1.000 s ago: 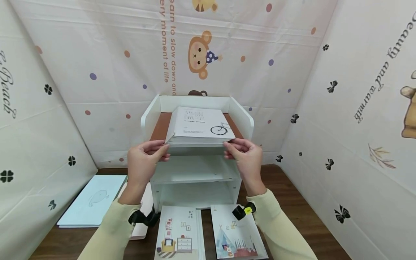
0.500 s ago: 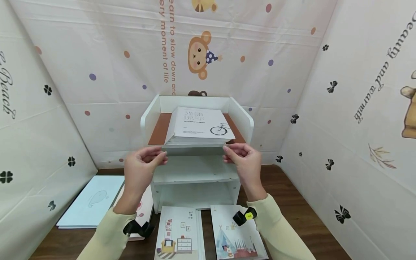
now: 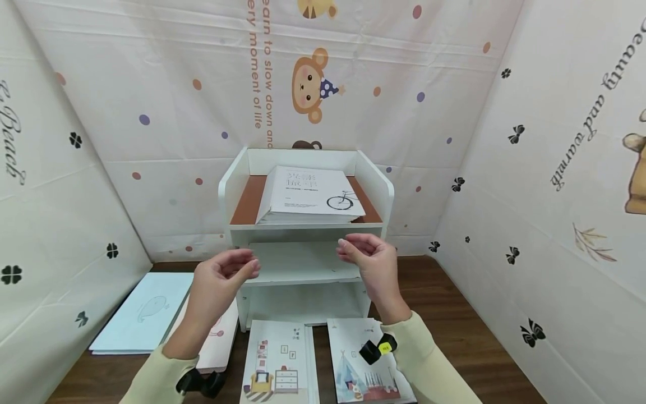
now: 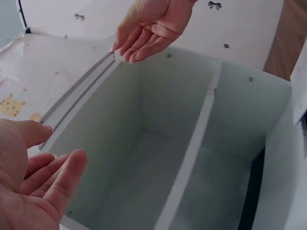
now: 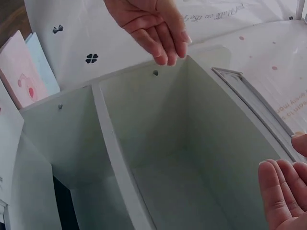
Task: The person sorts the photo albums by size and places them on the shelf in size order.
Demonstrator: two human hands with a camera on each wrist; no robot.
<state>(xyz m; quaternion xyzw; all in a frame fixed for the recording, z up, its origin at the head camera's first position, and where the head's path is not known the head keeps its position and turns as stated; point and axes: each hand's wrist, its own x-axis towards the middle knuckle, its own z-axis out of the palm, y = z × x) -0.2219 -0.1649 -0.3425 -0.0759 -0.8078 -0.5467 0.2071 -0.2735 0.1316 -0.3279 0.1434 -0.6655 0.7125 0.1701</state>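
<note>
A thick white book (image 3: 313, 193) with a bicycle on its cover lies flat on the brown top board (image 3: 245, 205) of a small white shelf unit (image 3: 308, 261). My left hand (image 3: 217, 283) hovers before the unit's left side, fingers loosely bent and holding nothing. On the right, my right hand (image 3: 375, 266) hangs in front of the upper compartment, also holding nothing, thumb and fingers apart from the book. Both wrist views show the two hands facing each other across the bare compartments, with the left palm (image 4: 33, 191) and the right palm (image 5: 290, 196) in view.
A light blue book (image 3: 146, 311) lies left of the unit, with a pink book (image 3: 217, 342) beside it, partly under the left sleeve. In front lie a book with a room drawing (image 3: 275, 365) and one with a tent drawing (image 3: 360, 376). Printed cloth walls (image 3: 414, 129) surround the table.
Both hands have let go of the white book's front corners and moved down and toward me, the right one also slightly left. The book stays in place on the top board.
</note>
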